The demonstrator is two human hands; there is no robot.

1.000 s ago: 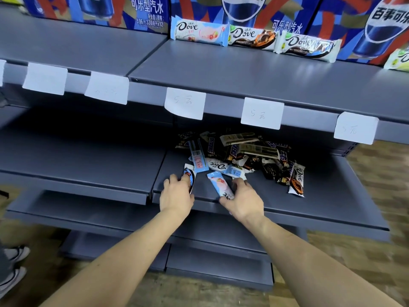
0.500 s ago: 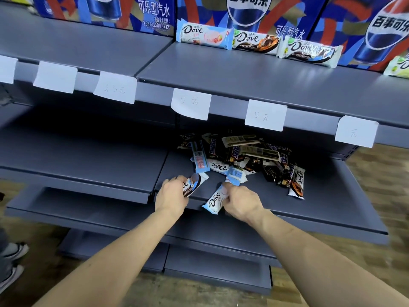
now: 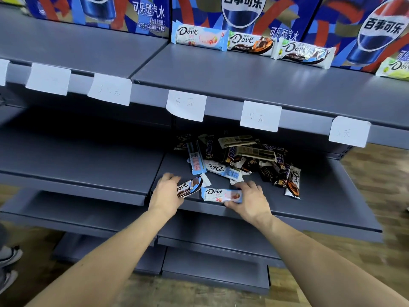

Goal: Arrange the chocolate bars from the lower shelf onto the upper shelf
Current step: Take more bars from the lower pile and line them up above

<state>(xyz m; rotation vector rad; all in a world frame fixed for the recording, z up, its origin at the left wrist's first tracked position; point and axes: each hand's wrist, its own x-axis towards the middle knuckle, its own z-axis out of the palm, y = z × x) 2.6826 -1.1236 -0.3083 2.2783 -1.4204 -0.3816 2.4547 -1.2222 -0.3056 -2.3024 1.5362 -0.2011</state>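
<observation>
Left hand (image 3: 166, 194) gripped a dark Dove bar (image 3: 189, 187), right hand (image 3: 250, 197) pinched a pale blue Dove bar (image 3: 222, 194), both at the lower shelf (image 3: 321, 209) front edge beside the loose pile (image 3: 243, 158); three Dove bars (image 3: 250, 42) lined the upper shelf (image 3: 243, 80).

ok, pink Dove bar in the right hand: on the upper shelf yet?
No. The pink Dove bar sits at the lower shelf front edge, gripped by the right hand.

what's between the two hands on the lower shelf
In the head view, only the two Dove bars they hold: the left hand grips a dark-and-white bar, the right hand a pale blue bar, with bare shelf between them.
</observation>
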